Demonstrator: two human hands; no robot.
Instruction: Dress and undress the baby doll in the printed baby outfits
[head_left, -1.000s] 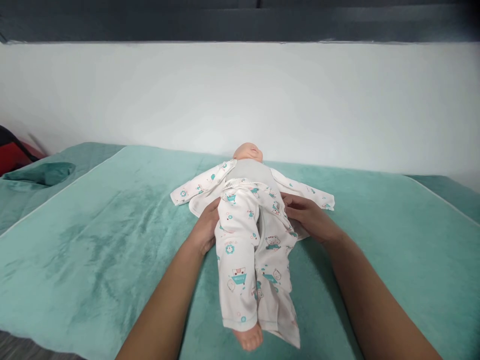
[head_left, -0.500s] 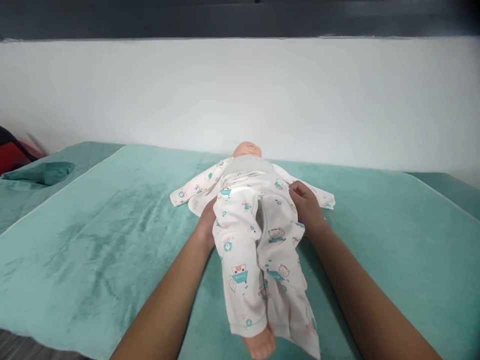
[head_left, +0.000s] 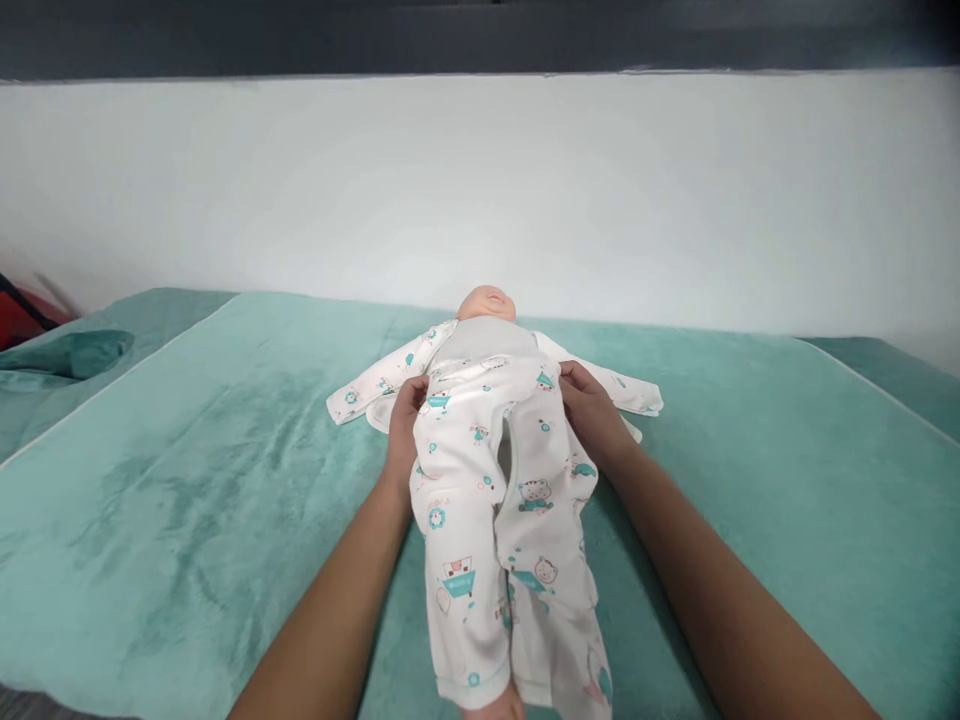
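Observation:
A baby doll [head_left: 487,303] lies on its back, head away from me, in white printed clothes. Its split-crotch trousers [head_left: 465,480] cover the legs up to the waist, with a gap between the legs. My left hand [head_left: 407,425] grips the trousers at the left side of the waist, fingers partly behind the cloth. At the right side of the waistband, my right hand [head_left: 592,408] pinches the trousers. The shirt [head_left: 394,370] has its sleeves spread out and its front panels lying to the sides. One foot [head_left: 499,706] shows below the left trouser leg; the right cuff hides the other.
A green plush cover [head_left: 225,480] spreads under the doll. A white wall [head_left: 480,190] stands behind the doll's head. Folded green cloth [head_left: 67,355] and a red-and-black item [head_left: 22,310] are at the far left.
The trouser waist sits slightly nearer the doll's chest, and my left hand has moved up to the waistband. My right hand stays at the waistband. The view has shifted slightly.

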